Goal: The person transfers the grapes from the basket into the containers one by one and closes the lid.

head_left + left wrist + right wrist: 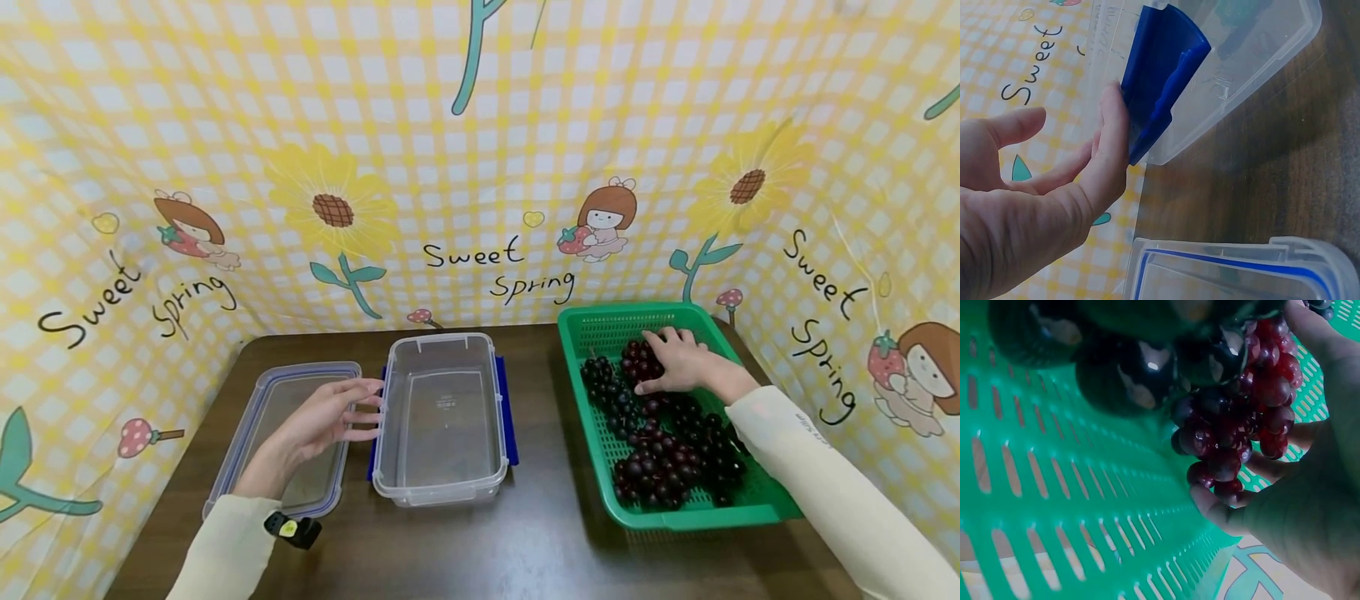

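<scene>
My right hand (678,362) reaches into a green basket (705,518) at the right. Its fingers and thumb curl round a dark red bunch of grapes (1229,437) near the basket's back, beside the slotted wall. Other dark grape bunches (660,471) lie in the basket, in front of and left of this hand. My left hand (318,421) is held at the left side of a clear plastic box (442,433), fingers extended. In the left wrist view, the fingertips are right at the box's blue latch (1163,81), which hangs folded out. The box has no lid on.
A clear lid (258,425) with a blue seal lies on the brown table (536,500), left of the box and partly under my left forearm. Another blue latch (507,412) sticks out at the box's right. A yellow checked cloth (465,167) walls the back and sides.
</scene>
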Demonstrator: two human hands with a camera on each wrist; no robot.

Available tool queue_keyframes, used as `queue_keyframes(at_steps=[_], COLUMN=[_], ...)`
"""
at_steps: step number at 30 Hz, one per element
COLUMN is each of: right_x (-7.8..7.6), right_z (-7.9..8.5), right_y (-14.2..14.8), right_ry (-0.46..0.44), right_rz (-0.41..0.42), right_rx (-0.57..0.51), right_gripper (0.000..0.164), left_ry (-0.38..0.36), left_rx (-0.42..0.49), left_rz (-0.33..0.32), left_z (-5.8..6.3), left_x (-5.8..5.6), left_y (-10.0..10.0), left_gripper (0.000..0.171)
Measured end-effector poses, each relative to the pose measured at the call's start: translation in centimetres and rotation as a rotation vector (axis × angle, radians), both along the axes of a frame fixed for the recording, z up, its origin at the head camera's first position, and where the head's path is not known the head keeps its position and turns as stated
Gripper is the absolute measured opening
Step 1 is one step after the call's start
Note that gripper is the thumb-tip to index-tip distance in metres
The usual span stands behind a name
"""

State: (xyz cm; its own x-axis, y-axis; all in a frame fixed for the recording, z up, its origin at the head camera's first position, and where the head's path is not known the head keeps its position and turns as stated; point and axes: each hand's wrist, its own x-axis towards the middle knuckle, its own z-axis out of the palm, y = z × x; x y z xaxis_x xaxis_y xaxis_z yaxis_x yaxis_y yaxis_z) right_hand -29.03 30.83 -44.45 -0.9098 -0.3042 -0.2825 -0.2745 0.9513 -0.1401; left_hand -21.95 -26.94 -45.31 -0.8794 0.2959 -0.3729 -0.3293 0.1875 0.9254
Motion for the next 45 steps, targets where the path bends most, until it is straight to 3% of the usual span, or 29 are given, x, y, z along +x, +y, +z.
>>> queue_keyframes(at_steps=[5, 13, 24, 29, 38, 45], right_x=[-0.1, -0.2, -0.5, -0.6, -0.9, -0.9], right_z=[-0.4, -0.9, -2.1, -2.1, -2.1, -1.8], right_y=[-0.1, -0.2, -0.1, 0.3, 0.9, 1.6], right_ry=[-0.014, -0.077, -0.061, -0.051, 0.01, -0.021], right_rz=[-0.02, -0.053, -0.072, -0.084, -0.078, -0.068], right_rx=[0.001, -0.083, -0.059, -0.094, -0.111, -0.237], right_gripper=[0.111, 0.119, 0.13, 0.128, 0.109, 0.111], left_ry=[-0.008, -0.003, -0.005, -0.007, -0.01, -0.014], left_rx=[-0.003, -0.014, -0.056, -0.051, -0.046, -0.046], left_rz=[0.006, 0.005, 0.036, 0.053, 0.081, 0.082], left_z=[0.0, -0.4, -0.8, -0.7, -0.8, -0.7], left_x=[0.1, 0.0, 0.0, 0.0, -0.1, -0.1], left_y=[0.1, 0.2, 0.6, 0.7, 0.8, 0.8], left_gripper=[0.054, 0.054, 0.065, 0.064, 0.063, 0.063])
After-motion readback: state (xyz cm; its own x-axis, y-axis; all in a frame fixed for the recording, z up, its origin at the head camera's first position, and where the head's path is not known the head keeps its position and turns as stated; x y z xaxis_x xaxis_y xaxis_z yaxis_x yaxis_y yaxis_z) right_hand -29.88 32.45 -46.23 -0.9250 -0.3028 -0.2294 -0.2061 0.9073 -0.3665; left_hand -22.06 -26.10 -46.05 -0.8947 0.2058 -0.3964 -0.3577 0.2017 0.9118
